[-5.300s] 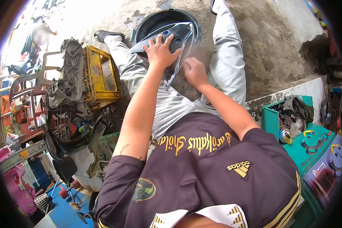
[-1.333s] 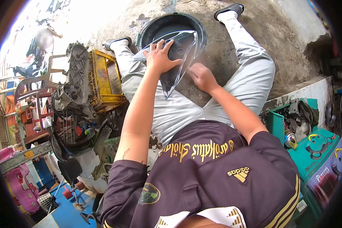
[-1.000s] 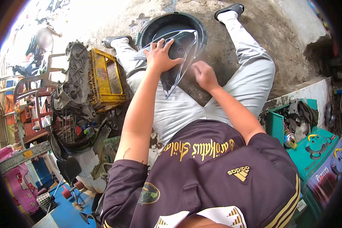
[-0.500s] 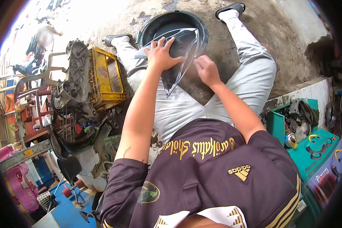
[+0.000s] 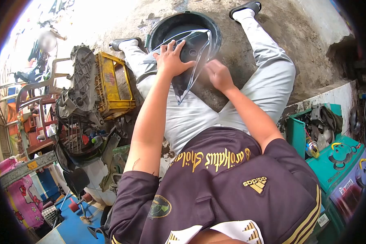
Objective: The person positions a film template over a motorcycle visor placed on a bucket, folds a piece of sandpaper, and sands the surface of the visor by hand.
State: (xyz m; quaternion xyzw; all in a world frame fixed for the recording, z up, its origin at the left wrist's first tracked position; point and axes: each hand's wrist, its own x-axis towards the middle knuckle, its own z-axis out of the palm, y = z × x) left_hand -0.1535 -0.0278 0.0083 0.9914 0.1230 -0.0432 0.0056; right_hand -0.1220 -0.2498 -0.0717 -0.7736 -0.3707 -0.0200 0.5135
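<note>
My left hand (image 5: 171, 61) presses down with fingers spread on a dark, roughly triangular panel (image 5: 187, 75) that has a shiny, clear plastic-looking edge. The panel tapers to a point over my lap, and its upper part lies across a black round basin (image 5: 150, 38). Just right of the panel's edge is my right hand (image 5: 218, 75), closed and slightly blurred by motion. Whatever its fingers hold, if anything, cannot be made out. A small ring-shaped mark shows on the panel's dark surface near my left fingertips.
A yellow crate (image 5: 114, 85) stands to the left beside a grey metal engine casing (image 5: 83, 77). At the right are an open green toolbox (image 5: 297, 132) with parts in it and a green case (image 5: 333, 156). My outstretched legs flank the basin on the stained concrete floor (image 5: 309, 53).
My right hand has shifted slightly left, closer to the panel's edge, still closed. My left hand stays spread on the panel, which has hardly moved.
</note>
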